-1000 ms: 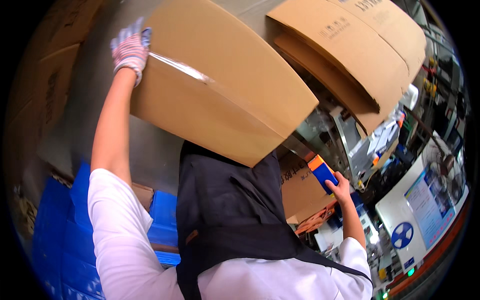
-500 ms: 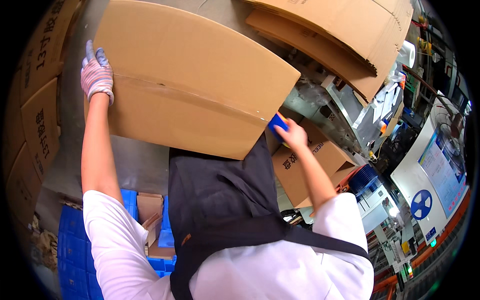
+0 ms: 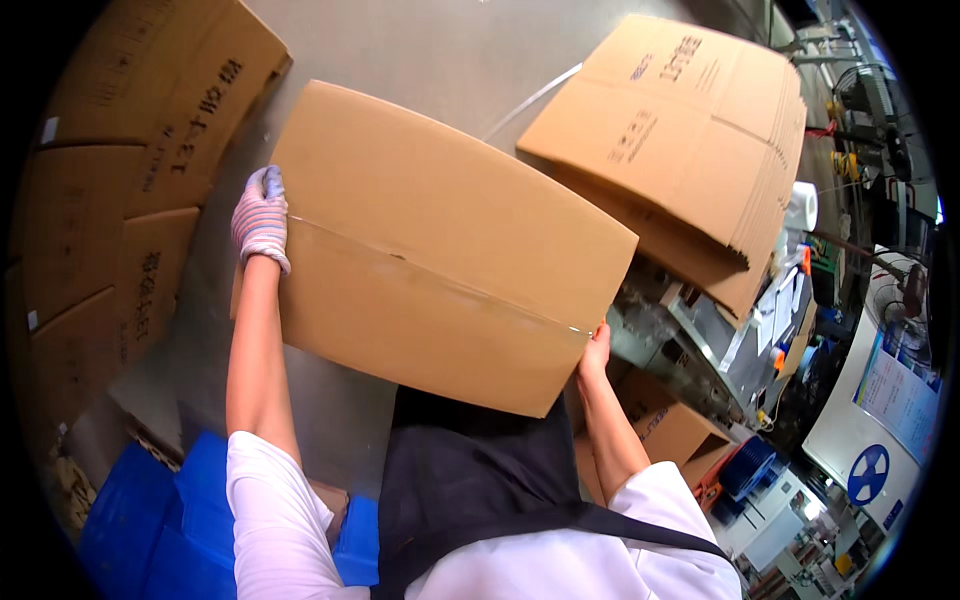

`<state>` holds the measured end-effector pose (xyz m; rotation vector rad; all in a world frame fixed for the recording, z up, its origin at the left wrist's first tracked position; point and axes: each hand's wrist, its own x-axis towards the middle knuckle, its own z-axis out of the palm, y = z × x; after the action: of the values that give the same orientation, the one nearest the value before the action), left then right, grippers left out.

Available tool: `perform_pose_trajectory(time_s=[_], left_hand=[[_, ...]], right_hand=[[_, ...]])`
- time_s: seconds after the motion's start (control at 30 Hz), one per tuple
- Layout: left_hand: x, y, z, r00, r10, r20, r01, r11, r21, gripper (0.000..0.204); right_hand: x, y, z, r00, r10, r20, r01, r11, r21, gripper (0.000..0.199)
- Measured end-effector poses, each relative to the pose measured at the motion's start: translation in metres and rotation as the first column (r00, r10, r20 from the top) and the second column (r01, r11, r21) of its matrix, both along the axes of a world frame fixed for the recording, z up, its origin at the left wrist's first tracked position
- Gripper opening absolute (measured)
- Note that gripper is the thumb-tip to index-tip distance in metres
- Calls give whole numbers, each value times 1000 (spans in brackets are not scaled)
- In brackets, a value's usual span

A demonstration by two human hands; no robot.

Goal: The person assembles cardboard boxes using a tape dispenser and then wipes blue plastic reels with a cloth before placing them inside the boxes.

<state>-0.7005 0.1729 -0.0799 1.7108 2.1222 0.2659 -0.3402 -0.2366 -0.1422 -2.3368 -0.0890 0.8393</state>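
A large closed cardboard box [image 3: 460,220] is held up in front of me, tilted, with a taped seam running across its top face. My left hand [image 3: 262,220], in a striped knit glove, grips the box's left edge. My bare right hand [image 3: 595,355] is closed at the right edge, near the seam's end. Its fingers are mostly hidden by the box; a small orange bit shows at the fingertips. The blue object this hand held a moment ago is out of sight.
At the far right stands a stack of flattened cartons [image 3: 690,120]. Printed boxes [image 3: 150,190] are piled at the left, with blue bins [image 3: 205,510] below. A workbench [image 3: 715,330] and an open carton [image 3: 680,440] are on the right, beside a blue reel [image 3: 745,468].
The box has come nearer my body and a little to the right in view. My right hand has moved onto its edge, and the blue object it held is now hidden.
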Motion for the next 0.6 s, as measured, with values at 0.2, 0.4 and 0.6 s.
perform_pose_trajectory(time_s=[0.2, 0.4, 0.6], left_hand=[[68, 101, 178, 985, -159, 74, 116, 907, 404, 40], [101, 179, 300, 912, -263, 316, -80, 640, 764, 32], [139, 210, 285, 838, -231, 495, -311, 544, 779, 42]], right_hand=[[45, 115, 102, 989, -97, -111, 137, 887, 442, 22], [92, 262, 176, 991, -91, -99, 133, 550, 825, 31], [223, 515, 169, 788, -42, 615, -331, 813, 479, 57]])
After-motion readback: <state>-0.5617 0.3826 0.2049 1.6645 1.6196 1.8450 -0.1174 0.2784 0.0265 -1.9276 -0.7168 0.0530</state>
